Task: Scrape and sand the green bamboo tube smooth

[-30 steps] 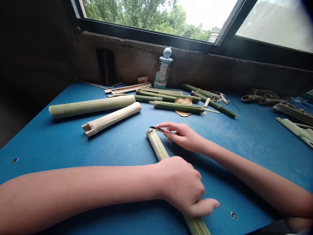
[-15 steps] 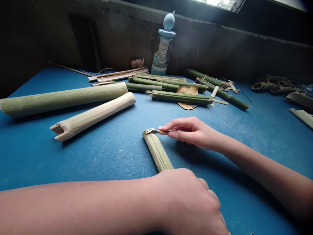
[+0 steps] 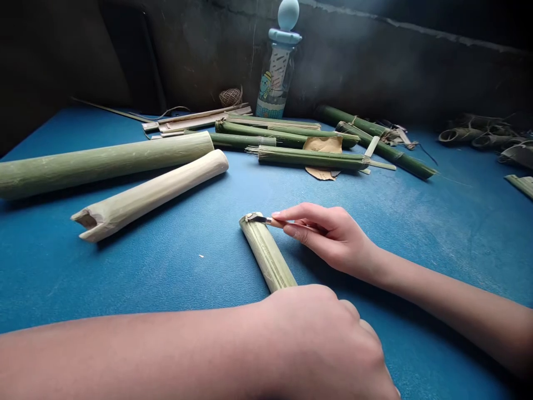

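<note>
A short green bamboo piece (image 3: 266,253) lies on the blue table (image 3: 416,222), running from the middle toward me. My left hand (image 3: 325,344) is closed over its near end, hiding that end. My right hand (image 3: 328,230) pinches a small knife (image 3: 260,219) whose metal tip rests on the bamboo's far end.
A long green bamboo tube (image 3: 104,161) and a pale peeled one (image 3: 150,194) lie at the left. Several thinner green stalks (image 3: 312,158) and strips lie at the back near a bottle with a blue cap (image 3: 277,69) and a twine ball (image 3: 230,96). Curled bamboo pieces (image 3: 478,136) sit at the far right.
The view has tilted down and moved closer, so the window is gone. The knife tip has come down onto the bamboo's far end. My left hand keeps hold of the near end.
</note>
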Demonstrator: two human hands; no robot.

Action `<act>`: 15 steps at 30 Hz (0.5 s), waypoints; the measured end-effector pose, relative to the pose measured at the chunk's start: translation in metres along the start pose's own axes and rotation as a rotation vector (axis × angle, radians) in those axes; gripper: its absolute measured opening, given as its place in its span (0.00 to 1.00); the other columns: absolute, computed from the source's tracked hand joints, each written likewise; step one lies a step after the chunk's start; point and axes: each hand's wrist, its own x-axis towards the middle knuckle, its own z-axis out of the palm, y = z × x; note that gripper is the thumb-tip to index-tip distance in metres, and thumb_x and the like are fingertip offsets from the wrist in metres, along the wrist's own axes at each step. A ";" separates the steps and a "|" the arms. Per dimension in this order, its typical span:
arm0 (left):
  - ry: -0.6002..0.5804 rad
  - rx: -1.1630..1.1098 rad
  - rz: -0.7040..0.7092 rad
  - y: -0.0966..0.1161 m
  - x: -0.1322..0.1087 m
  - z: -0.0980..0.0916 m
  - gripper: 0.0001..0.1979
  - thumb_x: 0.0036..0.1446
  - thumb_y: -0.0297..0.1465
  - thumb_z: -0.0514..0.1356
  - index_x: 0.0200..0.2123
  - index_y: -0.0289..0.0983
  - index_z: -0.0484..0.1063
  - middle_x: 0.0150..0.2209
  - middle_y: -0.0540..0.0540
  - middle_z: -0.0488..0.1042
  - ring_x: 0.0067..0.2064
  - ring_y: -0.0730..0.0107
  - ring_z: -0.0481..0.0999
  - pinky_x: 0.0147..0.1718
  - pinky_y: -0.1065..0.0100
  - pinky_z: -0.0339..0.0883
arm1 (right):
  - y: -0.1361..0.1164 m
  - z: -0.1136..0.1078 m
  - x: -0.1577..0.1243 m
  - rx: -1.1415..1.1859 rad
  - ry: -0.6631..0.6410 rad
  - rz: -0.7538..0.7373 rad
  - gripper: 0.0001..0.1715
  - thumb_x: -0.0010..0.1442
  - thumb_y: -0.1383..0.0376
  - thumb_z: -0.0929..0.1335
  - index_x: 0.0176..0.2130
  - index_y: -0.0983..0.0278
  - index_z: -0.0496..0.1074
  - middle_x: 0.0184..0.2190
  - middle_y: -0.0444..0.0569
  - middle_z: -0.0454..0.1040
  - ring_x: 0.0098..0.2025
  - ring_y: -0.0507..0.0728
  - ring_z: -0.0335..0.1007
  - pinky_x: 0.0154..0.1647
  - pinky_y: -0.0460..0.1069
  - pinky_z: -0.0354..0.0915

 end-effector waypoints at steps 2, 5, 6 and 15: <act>-0.028 -0.001 0.011 -0.001 -0.001 -0.002 0.16 0.66 0.38 0.57 0.30 0.39 0.79 0.28 0.50 0.74 0.25 0.67 0.70 0.14 0.66 0.50 | 0.001 -0.003 0.002 0.038 0.009 0.047 0.12 0.66 0.65 0.68 0.48 0.63 0.77 0.44 0.48 0.82 0.42 0.55 0.79 0.42 0.48 0.72; -0.026 0.016 0.016 -0.002 0.000 -0.001 0.19 0.67 0.44 0.56 0.31 0.39 0.78 0.28 0.50 0.74 0.25 0.67 0.70 0.14 0.66 0.49 | 0.002 -0.011 0.008 0.127 0.023 0.145 0.11 0.66 0.63 0.68 0.47 0.63 0.77 0.38 0.46 0.82 0.26 0.48 0.69 0.24 0.45 0.61; -0.021 0.021 0.017 -0.002 0.000 0.000 0.20 0.67 0.45 0.56 0.30 0.39 0.78 0.28 0.50 0.74 0.25 0.67 0.69 0.14 0.66 0.49 | 0.002 -0.014 0.010 0.146 0.014 0.165 0.11 0.66 0.62 0.68 0.46 0.63 0.77 0.37 0.45 0.82 0.24 0.47 0.66 0.22 0.45 0.58; -0.012 0.026 0.026 -0.003 0.000 0.004 0.21 0.67 0.46 0.55 0.30 0.40 0.78 0.28 0.50 0.73 0.26 0.66 0.71 0.14 0.65 0.50 | -0.002 -0.019 0.017 0.066 -0.103 0.145 0.12 0.63 0.61 0.70 0.43 0.64 0.80 0.40 0.50 0.83 0.31 0.51 0.71 0.28 0.46 0.62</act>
